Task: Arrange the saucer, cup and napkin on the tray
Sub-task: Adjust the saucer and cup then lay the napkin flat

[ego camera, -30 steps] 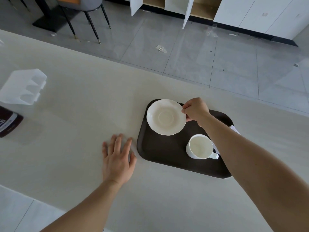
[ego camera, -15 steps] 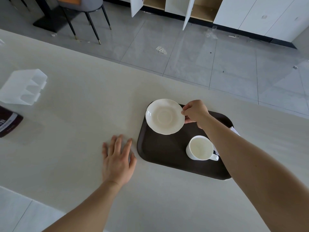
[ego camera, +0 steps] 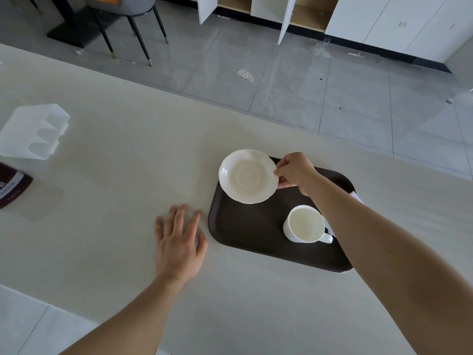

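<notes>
A dark brown tray (ego camera: 250, 234) lies on the pale table. My right hand (ego camera: 294, 172) pinches the right rim of a white saucer (ego camera: 248, 176), which hangs over the tray's far left corner and juts past its edge. A white cup (ego camera: 304, 224) stands upright on the tray's near right part, handle pointing right. A white napkin (ego camera: 357, 197) shows only as a sliver at the tray's right side, mostly hidden by my right forearm. My left hand (ego camera: 179, 242) rests flat on the table just left of the tray, fingers spread, holding nothing.
A translucent white plastic holder (ego camera: 33, 131) sits at the table's far left, with a dark brown packet (ego camera: 11, 185) near it at the left edge. The table's far edge runs diagonally behind the tray. Beyond it are grey floor tiles, a chair (ego camera: 128, 11) and open white cabinets.
My right hand has carried the saucer a little to the left and away from me, so it now overhangs the tray's far left corner. My left hand and the cup have not moved.
</notes>
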Tool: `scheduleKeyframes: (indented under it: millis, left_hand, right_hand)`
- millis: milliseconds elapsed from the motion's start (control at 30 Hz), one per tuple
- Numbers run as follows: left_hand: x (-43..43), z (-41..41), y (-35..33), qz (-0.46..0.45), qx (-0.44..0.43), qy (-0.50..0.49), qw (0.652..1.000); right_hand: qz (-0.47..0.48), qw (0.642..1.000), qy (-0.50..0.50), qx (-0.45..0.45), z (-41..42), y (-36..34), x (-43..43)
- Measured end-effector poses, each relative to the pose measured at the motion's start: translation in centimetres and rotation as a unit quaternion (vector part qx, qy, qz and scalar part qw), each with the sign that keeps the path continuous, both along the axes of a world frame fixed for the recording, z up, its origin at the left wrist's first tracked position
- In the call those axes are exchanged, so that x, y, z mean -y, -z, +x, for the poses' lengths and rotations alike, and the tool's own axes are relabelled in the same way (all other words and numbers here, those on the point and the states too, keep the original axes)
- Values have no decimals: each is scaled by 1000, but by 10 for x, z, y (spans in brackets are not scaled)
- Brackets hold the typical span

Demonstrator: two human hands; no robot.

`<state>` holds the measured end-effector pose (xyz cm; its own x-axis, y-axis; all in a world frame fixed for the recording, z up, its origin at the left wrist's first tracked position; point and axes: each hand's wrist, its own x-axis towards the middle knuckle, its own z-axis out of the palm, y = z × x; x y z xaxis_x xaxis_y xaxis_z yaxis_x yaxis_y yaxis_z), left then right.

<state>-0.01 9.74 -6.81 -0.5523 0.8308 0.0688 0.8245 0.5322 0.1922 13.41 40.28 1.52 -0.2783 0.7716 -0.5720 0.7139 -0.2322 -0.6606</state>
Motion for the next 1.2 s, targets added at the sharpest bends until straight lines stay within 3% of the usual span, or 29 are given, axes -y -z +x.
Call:
scheduleKeyframes:
  millis: [300, 433, 567, 700, 800, 900, 1200]
  left_hand:
    - [-1, 0, -2, -8, 3, -1, 1000]
    - [-1, 0, -2, -15, 7, -2, 1000]
    - [0, 0, -3, -16, 5, -5, 1000]
    - [-1, 1, -5, -5, 3, -5, 1000]
    - [-1, 2, -6, -2, 6, -5, 1000]
    - [-1, 3, -7, 9, 11, -7, 1000]
    - [-1, 4, -9, 12, 15, -7, 1000]
  right_hand:
    - [-12, 1000, -25, -3, 10, -5, 2]
    - [76, 996, -9, -52, 56, -15, 9]
    - [160, 987, -21, 4, 127, -29, 41]
    - [110, 990, -3, 84, 168, -30, 73]
    - [160, 972, -113, 130, 173, -34, 94]
    - [184, 962, -160, 122, 172, -33, 104]
    - [286, 944, -135, 93, 168, -13, 104]
